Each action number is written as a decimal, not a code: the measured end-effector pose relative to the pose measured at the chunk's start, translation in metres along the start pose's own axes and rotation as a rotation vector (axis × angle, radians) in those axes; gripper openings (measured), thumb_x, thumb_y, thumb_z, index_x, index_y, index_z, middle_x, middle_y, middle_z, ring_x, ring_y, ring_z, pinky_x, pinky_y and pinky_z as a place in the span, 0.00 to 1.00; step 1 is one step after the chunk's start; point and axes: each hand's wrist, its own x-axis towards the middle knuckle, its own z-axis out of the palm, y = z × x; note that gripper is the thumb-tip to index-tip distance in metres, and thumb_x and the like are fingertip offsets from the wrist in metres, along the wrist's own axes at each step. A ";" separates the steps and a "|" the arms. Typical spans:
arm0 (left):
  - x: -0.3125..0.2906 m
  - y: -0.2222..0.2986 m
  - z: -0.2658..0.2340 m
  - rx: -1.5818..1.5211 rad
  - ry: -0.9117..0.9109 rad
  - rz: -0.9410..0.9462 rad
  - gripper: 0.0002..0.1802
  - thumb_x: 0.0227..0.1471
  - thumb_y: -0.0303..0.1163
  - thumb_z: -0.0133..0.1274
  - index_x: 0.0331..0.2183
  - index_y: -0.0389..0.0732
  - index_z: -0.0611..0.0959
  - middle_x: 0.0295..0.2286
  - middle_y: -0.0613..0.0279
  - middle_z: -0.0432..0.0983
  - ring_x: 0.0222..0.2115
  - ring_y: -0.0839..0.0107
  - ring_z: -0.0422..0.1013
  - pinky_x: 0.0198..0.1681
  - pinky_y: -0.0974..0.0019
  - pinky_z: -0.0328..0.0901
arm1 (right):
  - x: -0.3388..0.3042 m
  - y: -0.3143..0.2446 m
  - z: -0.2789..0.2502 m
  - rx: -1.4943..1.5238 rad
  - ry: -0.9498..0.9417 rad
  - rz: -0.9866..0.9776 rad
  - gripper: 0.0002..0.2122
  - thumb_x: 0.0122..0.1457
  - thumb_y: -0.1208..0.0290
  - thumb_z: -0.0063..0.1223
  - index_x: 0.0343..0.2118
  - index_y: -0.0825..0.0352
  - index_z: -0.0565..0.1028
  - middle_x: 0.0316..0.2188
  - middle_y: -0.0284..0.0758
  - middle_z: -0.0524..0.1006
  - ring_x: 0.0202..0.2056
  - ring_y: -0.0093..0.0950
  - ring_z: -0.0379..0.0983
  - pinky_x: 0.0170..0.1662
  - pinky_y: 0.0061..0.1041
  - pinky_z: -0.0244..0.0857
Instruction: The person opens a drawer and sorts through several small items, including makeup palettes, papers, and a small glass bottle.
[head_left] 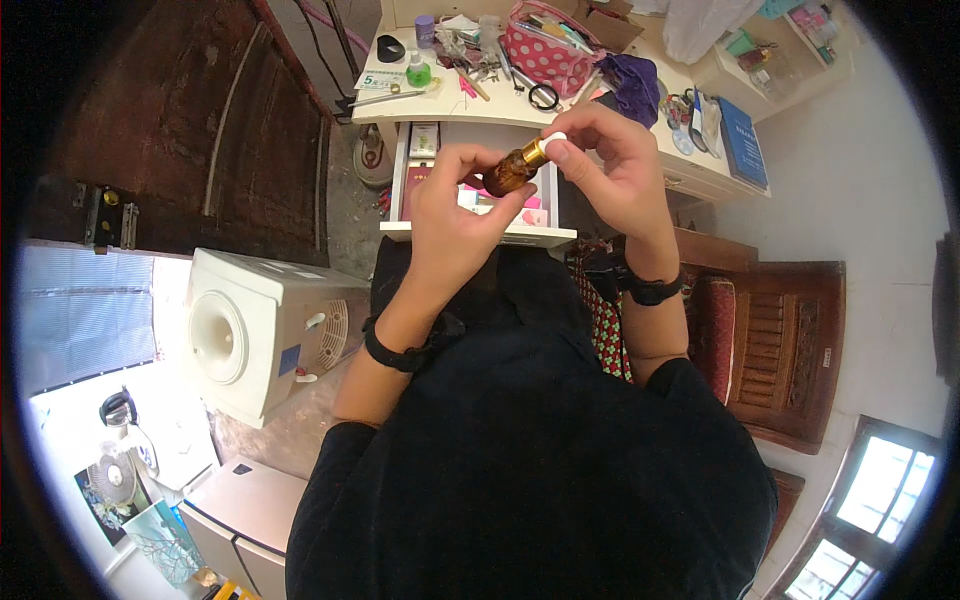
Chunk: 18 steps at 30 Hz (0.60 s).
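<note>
A small amber glass dropper bottle with a gold collar and a white rubber bulb is held tilted between my hands, its top toward the upper right. My left hand wraps its thumb and fingers around the glass body. At the other end, my right hand pinches the white bulb between thumb and fingers. Below the bottle, a pulled-out white drawer holds a dark red booklet, a small box and pink and white packets, partly hidden by my hands.
On the desk lie a pink polka-dot pouch, black-handled scissors, a green bottle and a dark purple cloth. A blue book lies at the right. A white appliance stands left, a wooden chair right.
</note>
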 end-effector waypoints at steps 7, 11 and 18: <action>-0.001 -0.008 0.001 -0.063 0.004 -0.050 0.21 0.39 0.27 0.67 0.34 0.33 0.74 0.29 0.56 0.78 0.30 0.72 0.75 0.35 0.70 0.69 | -0.001 0.003 0.011 0.209 0.046 0.105 0.07 0.57 0.71 0.57 0.32 0.70 0.74 0.24 0.28 0.75 0.27 0.14 0.68 0.30 0.14 0.62; -0.001 -0.008 0.001 -0.052 0.002 -0.041 0.20 0.39 0.27 0.67 0.33 0.34 0.74 0.28 0.56 0.78 0.29 0.73 0.75 0.35 0.71 0.69 | -0.002 0.007 0.012 0.263 0.056 0.148 0.08 0.57 0.70 0.58 0.30 0.69 0.73 0.22 0.25 0.72 0.23 0.12 0.64 0.26 0.12 0.57; -0.001 -0.005 0.000 -0.063 0.002 -0.067 0.20 0.39 0.27 0.67 0.33 0.34 0.74 0.29 0.56 0.79 0.30 0.73 0.75 0.35 0.71 0.68 | -0.004 0.011 0.016 0.316 0.109 0.141 0.08 0.57 0.70 0.59 0.29 0.68 0.73 0.20 0.23 0.69 0.21 0.10 0.60 0.23 0.11 0.53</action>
